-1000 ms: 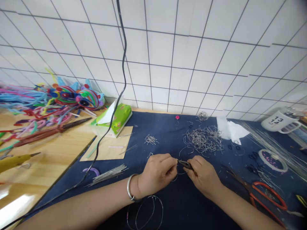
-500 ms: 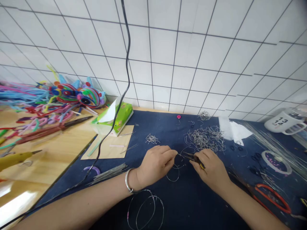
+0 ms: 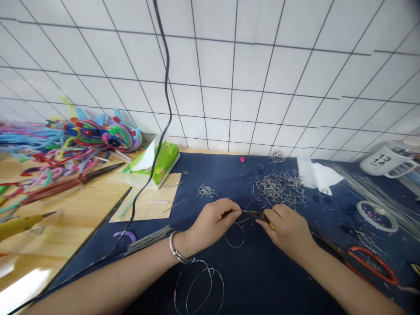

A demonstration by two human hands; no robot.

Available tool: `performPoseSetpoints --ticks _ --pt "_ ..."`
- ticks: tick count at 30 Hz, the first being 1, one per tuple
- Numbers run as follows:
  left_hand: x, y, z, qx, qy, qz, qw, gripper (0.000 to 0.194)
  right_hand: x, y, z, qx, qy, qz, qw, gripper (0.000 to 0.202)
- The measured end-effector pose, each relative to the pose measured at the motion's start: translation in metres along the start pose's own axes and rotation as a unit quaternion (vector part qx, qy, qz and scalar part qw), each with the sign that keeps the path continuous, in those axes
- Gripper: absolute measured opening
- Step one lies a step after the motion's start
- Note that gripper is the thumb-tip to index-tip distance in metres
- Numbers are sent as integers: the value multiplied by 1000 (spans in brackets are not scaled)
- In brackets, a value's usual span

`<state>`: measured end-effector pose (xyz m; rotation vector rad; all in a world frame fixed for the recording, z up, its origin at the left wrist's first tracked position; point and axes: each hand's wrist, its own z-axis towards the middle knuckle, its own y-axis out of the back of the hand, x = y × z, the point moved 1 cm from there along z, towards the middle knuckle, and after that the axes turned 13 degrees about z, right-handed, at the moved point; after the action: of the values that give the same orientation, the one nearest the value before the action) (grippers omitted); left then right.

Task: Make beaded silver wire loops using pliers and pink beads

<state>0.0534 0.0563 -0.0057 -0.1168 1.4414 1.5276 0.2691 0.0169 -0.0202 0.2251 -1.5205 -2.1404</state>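
My left hand (image 3: 215, 221) is closed in a pinch on a thin wire (image 3: 243, 211), near the middle of the dark cloth. In my right hand (image 3: 287, 225) is a pair of pliers (image 3: 254, 214) with dark jaws and a bit of yellow on the handle. The jaw tips meet the wire just right of my left fingertips; whether they clamp it is too small to tell. A thin wire loop (image 3: 243, 237) shows below the left fingertips. Closer to me lie larger wire rings (image 3: 223, 291), one with pink beads.
Behind my hands lies a tangled heap of wire pieces (image 3: 278, 187), with a smaller pile (image 3: 206, 190) to its left. Orange-handled scissors (image 3: 372, 264), a bead dish (image 3: 395, 223) and a mug (image 3: 387, 161) stand right. A black cable (image 3: 168, 78) hangs across the left, near a tissue pack (image 3: 167, 159).
The plier jaws have come left to the wire at my left fingertips, closing the small gap. The whole view has shifted slightly.
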Motion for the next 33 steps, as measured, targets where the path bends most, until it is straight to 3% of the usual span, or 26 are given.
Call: performPoseSetpoints --ticks 4,10,16,28,33 --pt "4 0 3 65 75 -169 981 17 -2 0 -1 -3 -3 2 1000 26" --pt "4 -5 3 104 148 -381 907 22 -2 -3 -3 10 -16 26 999 27" --pt "4 -6 3 142 129 -482 855 22 -2 -6 -4 19 -32 53 998 30" --pt "10 -10 0 99 148 -445 878 15 7 -10 -9 68 -42 105 991 28" --pt "14 -10 3 62 159 -465 869 14 5 -6 -4 88 -83 176 977 26"
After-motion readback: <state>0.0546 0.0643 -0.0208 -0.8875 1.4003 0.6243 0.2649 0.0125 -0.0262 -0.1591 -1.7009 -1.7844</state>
